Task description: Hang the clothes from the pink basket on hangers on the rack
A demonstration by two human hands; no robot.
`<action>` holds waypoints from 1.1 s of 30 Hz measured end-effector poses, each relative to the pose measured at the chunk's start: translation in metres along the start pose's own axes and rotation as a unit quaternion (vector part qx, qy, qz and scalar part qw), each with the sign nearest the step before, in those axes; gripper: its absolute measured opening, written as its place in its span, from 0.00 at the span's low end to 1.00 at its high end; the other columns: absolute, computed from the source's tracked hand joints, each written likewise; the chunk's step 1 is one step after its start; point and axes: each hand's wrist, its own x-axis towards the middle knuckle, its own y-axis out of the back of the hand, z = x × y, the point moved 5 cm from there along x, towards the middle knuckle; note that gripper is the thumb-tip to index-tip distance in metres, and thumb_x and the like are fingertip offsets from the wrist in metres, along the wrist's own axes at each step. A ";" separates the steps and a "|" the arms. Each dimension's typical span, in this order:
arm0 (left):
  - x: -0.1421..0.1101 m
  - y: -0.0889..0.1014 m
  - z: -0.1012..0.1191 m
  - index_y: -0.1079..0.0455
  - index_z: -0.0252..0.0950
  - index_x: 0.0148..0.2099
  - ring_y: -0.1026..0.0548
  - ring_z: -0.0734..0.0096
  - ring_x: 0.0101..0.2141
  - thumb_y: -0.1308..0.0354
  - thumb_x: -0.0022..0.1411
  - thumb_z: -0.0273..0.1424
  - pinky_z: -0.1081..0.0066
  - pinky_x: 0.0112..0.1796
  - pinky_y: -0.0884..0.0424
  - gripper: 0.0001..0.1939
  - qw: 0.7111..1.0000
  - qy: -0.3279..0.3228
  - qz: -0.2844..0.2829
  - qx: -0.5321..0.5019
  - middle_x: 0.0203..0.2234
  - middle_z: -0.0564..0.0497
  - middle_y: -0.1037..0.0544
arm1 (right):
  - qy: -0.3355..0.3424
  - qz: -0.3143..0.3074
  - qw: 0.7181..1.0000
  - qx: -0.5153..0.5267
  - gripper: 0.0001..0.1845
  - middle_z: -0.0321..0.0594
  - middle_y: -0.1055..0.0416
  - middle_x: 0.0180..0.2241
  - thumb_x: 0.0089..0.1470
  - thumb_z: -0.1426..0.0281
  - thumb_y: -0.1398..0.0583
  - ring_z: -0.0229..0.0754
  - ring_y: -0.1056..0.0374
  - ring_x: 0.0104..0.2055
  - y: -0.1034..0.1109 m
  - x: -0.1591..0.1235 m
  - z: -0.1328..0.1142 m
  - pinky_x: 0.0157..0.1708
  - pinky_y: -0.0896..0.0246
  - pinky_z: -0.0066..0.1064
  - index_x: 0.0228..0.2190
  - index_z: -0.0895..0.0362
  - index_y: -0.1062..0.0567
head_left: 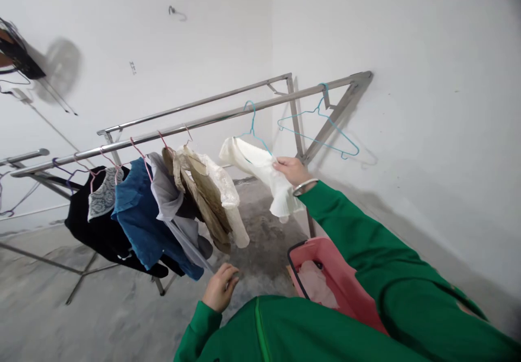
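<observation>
A white blouse (258, 164) hangs on a blue hanger (253, 120), whose hook is at the front metal rail (211, 119). My right hand (291, 169), with a bangle at the wrist, pinches the blouse's right shoulder at the hanger's end. Lower down, my left hand (222, 287) is in front of my body with its fingers curled in and nothing visible in them. It is apart from the garments; nearest to it is the hem of a grey shirt (166, 194).
Left along the rail hang a cream lace top (220, 180), an olive garment (211, 210), a blue shirt (140, 210) and a black top (83, 215). A bare blue hanger (319, 134) hangs at the right. Below stands a pink basket (345, 275) holding pale cloth.
</observation>
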 end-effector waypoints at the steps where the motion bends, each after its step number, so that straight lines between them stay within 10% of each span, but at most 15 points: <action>1: -0.004 0.000 -0.001 0.29 0.37 0.44 0.23 0.68 0.34 0.57 0.67 0.40 0.69 0.37 0.25 0.18 1.000 0.006 0.004 0.001 0.39 0.42 0.24 | 0.007 0.003 1.000 0.001 0.19 0.35 0.36 0.20 0.44 0.54 0.41 0.38 0.40 0.27 -0.010 0.014 -0.003 0.27 0.46 0.28 0.20 0.59 0.30; 10: -0.030 -0.005 -0.010 0.28 0.37 0.41 0.22 0.65 0.34 0.56 0.67 0.39 0.68 0.36 0.24 0.17 0.998 0.061 0.026 0.019 0.36 0.42 0.24 | 0.020 -0.019 0.997 -0.067 0.12 0.33 0.41 0.17 0.45 0.63 0.45 0.36 0.45 0.24 -0.078 0.055 0.016 0.26 0.49 0.27 0.18 0.58 0.34; 16: -0.029 -0.023 -0.011 0.29 0.36 0.42 0.23 0.67 0.33 0.57 0.67 0.34 0.69 0.37 0.25 0.15 0.994 0.085 -0.049 0.042 0.37 0.42 0.23 | 0.099 -0.054 0.990 -0.089 0.16 0.45 0.27 0.36 0.46 0.66 0.47 0.45 0.35 0.39 -0.077 0.042 0.034 0.42 0.40 0.35 0.36 0.59 0.27; 22: -0.005 -0.044 0.008 0.30 0.36 0.43 0.23 0.63 0.37 0.54 0.64 0.30 0.68 0.38 0.26 0.13 0.984 0.065 -0.143 0.082 0.40 0.43 0.24 | 0.147 -0.059 0.980 -0.125 0.12 0.45 0.30 0.28 0.50 0.68 0.51 0.44 0.36 0.32 -0.087 0.041 0.033 0.38 0.39 0.35 0.28 0.58 0.29; 28: -0.010 -0.055 0.013 0.31 0.38 0.45 0.23 0.65 0.39 0.53 0.64 0.30 0.70 0.40 0.27 0.11 0.980 0.081 -0.155 0.098 0.41 0.45 0.24 | 0.142 -0.052 0.983 -0.104 0.12 0.46 0.30 0.28 0.50 0.67 0.51 0.45 0.36 0.32 -0.105 0.033 0.019 0.37 0.39 0.37 0.27 0.58 0.30; 33: -0.025 -0.063 0.016 0.31 0.38 0.46 0.23 0.66 0.41 0.51 0.65 0.32 0.71 0.40 0.28 0.11 0.958 0.138 -0.216 0.128 0.43 0.46 0.24 | 0.107 -0.001 0.994 0.014 0.25 0.51 0.28 0.45 0.57 0.54 0.51 0.48 0.33 0.48 -0.089 -0.007 0.046 0.49 0.39 0.40 0.44 0.60 0.28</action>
